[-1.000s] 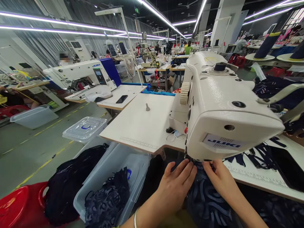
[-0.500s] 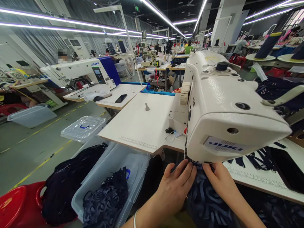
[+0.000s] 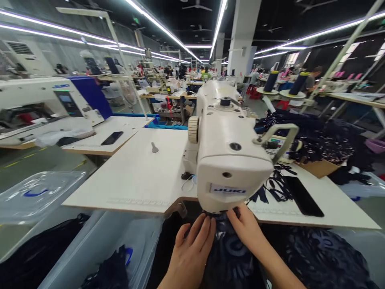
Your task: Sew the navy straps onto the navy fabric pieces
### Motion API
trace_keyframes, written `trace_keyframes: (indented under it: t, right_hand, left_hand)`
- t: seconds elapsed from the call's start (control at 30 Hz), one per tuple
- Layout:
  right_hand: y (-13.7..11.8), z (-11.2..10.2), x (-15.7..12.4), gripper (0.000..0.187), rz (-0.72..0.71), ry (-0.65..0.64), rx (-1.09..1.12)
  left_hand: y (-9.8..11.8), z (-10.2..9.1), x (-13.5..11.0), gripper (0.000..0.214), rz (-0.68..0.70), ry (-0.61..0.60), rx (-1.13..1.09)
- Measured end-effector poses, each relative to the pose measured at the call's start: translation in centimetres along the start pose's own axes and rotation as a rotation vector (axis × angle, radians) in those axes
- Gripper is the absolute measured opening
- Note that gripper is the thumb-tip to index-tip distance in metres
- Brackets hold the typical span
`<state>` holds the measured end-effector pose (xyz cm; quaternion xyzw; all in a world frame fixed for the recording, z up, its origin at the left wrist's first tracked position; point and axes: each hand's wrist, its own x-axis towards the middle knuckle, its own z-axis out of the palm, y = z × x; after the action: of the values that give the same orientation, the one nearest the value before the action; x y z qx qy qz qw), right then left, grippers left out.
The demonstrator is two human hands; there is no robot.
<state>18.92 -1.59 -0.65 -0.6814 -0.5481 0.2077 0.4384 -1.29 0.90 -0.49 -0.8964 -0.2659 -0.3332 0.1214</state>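
Observation:
Under the front end of a white JUKI sewing machine (image 3: 236, 172), both my hands are on dark navy fabric with a glossy swirl pattern (image 3: 233, 253). My left hand (image 3: 192, 247) is at the fabric's left side, fingers pressed together and bent down onto it, thumb side outward. On the right side, my right hand (image 3: 246, 226) grips the fabric's edge between thumb and fingers. The machine head hides the fingertips and the needle area. The fabric hangs down from my hands towards my lap.
A metal key-shaped piece (image 3: 154, 147) lies on the white table (image 3: 129, 176). To the right are a black phone (image 3: 302, 196), dark straps (image 3: 275, 182) and a heap of dark garments (image 3: 319, 138). A clear plastic bin (image 3: 138, 237) with dark fabric stands at lower left.
The head view has swung to the right, so the machine and both hands appear further left. My hands stay on the fabric in nearly the same hold.

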Motion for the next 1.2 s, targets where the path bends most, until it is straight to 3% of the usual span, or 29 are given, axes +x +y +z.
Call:
trace_keyframes:
  t: [0.1,0.33,0.43,0.53,0.73,0.83,0.93,1.0,1.07,1.13,1.2]
  right_hand:
    - [1.9,-1.7,0.7,0.026,0.020,0.089,-0.021]
    - [9.8,-8.3,3.9,0.024,0.209,0.271,-0.114]
    - [11.9,-8.7,5.2,0.019,0.248,0.288,-0.122]
    - [12.5,-8.2,6.2,0.018,0.280,0.285,-0.062]
    - [9.7,-10.3,6.1,0.034,0.286,0.204,0.335]
    - [6.6,-11.2,4.1,0.044,0.244,0.174,0.608]
    - [3.5,-9.8,0.8,0.045,0.244,0.114,0.790]
    - [2.1,-7.9,-1.7,0.039,0.291,-0.065,0.979]
    - [1.3,-5.9,-3.7,0.034,0.326,-0.363,1.116]
    - [0.8,-4.5,-4.9,0.035,0.330,-0.593,1.112]
    - [0.5,-3.9,-4.9,0.037,0.329,-0.606,1.010]
  left_hand:
    - [-0.2,0.1,0.3,0.046,-0.024,0.013,-0.048]
    - [0.1,0.5,0.5,0.046,-0.009,0.042,-0.075]
    - [0.2,0.7,0.5,0.047,0.007,0.062,-0.067]
    - [0.3,0.2,0.7,0.051,0.025,0.001,-0.022]
    - [0.7,-0.5,0.9,0.055,0.023,-0.066,0.040]
    - [0.8,0.1,0.7,0.049,0.011,-0.041,0.046]
    - [0.5,0.3,0.5,0.034,0.057,0.053,-0.036]
    - [0.3,-0.2,0.7,0.029,0.120,0.030,-0.094]
    - [0.2,-1.2,1.0,0.026,0.162,-0.093,-0.100]
    - [0.3,-2.3,1.3,0.026,0.210,-0.242,-0.061]
    - [0.4,-3.1,1.4,0.045,0.240,-0.376,-0.014]
